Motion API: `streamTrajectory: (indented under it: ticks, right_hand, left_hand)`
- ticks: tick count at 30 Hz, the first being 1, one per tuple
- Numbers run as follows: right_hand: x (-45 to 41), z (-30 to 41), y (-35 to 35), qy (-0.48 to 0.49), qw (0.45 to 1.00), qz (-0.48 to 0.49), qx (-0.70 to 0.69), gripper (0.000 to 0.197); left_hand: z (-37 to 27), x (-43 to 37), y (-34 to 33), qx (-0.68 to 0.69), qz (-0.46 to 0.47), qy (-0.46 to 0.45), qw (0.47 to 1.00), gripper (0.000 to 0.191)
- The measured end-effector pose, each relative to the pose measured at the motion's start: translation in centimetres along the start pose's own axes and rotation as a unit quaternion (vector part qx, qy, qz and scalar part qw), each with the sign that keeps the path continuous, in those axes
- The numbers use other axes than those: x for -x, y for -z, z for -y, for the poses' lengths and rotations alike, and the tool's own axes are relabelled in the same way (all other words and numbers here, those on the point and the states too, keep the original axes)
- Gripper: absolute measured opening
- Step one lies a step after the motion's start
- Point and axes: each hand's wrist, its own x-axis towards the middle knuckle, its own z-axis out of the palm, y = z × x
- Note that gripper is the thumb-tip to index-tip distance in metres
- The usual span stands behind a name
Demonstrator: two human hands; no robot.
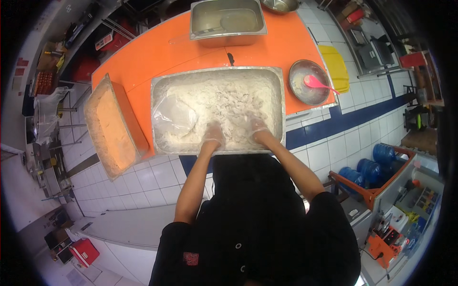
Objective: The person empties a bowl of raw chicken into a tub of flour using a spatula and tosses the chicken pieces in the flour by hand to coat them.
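A large rectangular metal pan (155, 107) lies right before me, filled with pale flour (200, 91) that is lumpy towards the middle and right. Both hands wear clear plastic gloves. My left hand (213, 132) is down in the flour near the pan's front edge; its fingertips are hidden. My right hand (257, 123) is in the flour at the front right, its fingers coated and partly buried, so what they hold cannot be made out. A clear plastic bag or sheet (174, 114) rests on the flour at the pan's left.
On the orange table (139, 68), a metal pan of orange powder (114, 125) overhangs the left edge. Behind is a deep metal pan (229, 35) with liquid, beside a metal bowl (281, 5). At right, a metal bowl (300, 91) holds a pink spoon (315, 82).
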Motion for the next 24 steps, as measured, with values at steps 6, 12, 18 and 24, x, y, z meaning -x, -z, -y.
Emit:
streamTrajectory:
  ticks: [6,12,18,24]
  right_hand:
    - [-2.9,0.7,1.1,0.168,0.952,-0.243,-0.083,0.029]
    - [-1.9,8.2,11.9,0.016,0.979,-0.171,-0.110,0.023]
    - [-1.8,5.6,13.4,0.125,0.954,-0.218,-0.163,0.019]
    - [-1.0,-2.2,2.7,0.049,0.990,0.081,0.108,0.023]
  left_hand:
    - [0.4,-2.9,1.2,0.165,-0.003,-0.039,0.986,0.032]
    - [-2.8,-1.7,7.6,0.335,-0.036,-0.091,0.937,0.033]
    - [-3.1,-1.9,8.0,0.451,-0.174,-0.183,0.856,0.037]
    - [2.7,-0.7,1.0,0.023,0.143,-0.059,0.988,0.039]
